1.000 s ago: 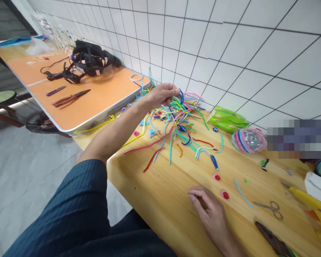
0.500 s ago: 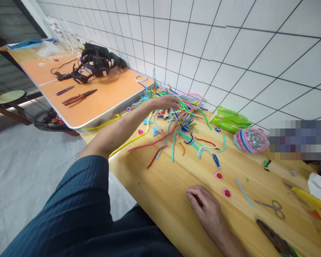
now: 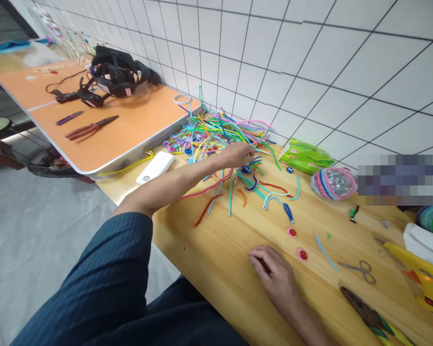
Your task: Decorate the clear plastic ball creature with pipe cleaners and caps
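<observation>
Head view: the pile of fuzzy stems (image 3: pixel 220 129) lies between ten and eleven o'clock from the nearer left hand (image 3: pixel 242 154), long axis roughly nine-to-three; whether that hand grasps anything I cannot tell; the right hand (image 3: pixel 277 275), relaxed, nothing visible in it, rests toward five o'clock

Your view is bright, with soft shadows beneath the pliers (image 3: pixel 92 128) and black headgear (image 3: pixel 119 74). Glare whitens your bench (image 3: pixel 216 250) near its left edge. Wide-angle distortion skews the wall tiles (image 3: pixel 350 72); strands (image 3: pixel 234 127) beyond your left hand (image 3: pixel 242 154) blur together; pixelation (image 3: pixel 399 180) masks the right.
</observation>
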### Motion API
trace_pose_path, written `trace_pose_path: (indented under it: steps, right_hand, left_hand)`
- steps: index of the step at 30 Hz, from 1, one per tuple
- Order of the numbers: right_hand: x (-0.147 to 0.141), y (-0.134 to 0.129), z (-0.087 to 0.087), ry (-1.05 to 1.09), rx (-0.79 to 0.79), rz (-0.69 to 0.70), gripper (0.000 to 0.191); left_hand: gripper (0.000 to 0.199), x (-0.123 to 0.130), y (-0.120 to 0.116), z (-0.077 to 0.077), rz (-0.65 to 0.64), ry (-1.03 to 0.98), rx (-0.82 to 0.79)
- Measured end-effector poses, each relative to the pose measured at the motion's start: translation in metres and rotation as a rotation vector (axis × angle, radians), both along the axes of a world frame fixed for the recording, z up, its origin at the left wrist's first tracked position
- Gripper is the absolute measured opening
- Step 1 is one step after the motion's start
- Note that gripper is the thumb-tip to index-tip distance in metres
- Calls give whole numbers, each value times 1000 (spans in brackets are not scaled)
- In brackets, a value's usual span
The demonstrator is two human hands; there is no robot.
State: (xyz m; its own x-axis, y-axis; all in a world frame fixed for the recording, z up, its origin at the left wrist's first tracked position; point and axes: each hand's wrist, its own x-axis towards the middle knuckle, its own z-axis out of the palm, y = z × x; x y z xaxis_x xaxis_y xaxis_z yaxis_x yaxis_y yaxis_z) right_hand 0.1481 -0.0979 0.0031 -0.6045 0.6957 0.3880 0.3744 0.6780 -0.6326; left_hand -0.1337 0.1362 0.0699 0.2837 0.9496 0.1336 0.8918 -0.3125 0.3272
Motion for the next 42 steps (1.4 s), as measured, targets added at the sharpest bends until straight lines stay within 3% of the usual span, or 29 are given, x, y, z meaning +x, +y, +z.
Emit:
trace_pose_path:
  steps: [4, 8, 13, 16, 19, 23, 25, 28, 34, 42]
  right_hand:
    - [-1, 0, 1, 4, 23, -2, 14]
    - [-1, 1, 1, 0, 43, 14, 14]
    - [-1, 2, 3, -6, 61, 26, 13]
    - [-1, 2, 4, -2, 61, 21, 14]
    - [-1, 2, 3, 5, 59, 17, 15]
    - [-2, 1, 0, 9, 66, 12, 14]
    - [-2, 2, 0, 8, 68, 16, 14]
    - [-3, 2, 0, 8, 76, 29, 14]
    - [-3, 3, 2, 6, 74, 28, 14]
    - [-3, 1, 10, -9, 41, 26, 15]
  left_hand:
    - [28, 28, 16, -19, 55, 51, -2]
    - [30, 39, 27, -30, 90, 74, -17]
    - [35, 46, 29, -32, 134, 72, -33]
    - [41, 41, 27, -23, 137, 63, -23]
    - [41, 10, 25, -1, 154, 80, -30]
    - [26, -77, 19, 30, 239, 176, -104]
    - [26, -121, 10, 34, 358, 301, -229]
    - [28, -162, -5, 23, 434, 335, -279]
    - [36, -173, -13, -12, 461, 285, -213]
    - [29, -179, 0, -31, 438, 214, -109]
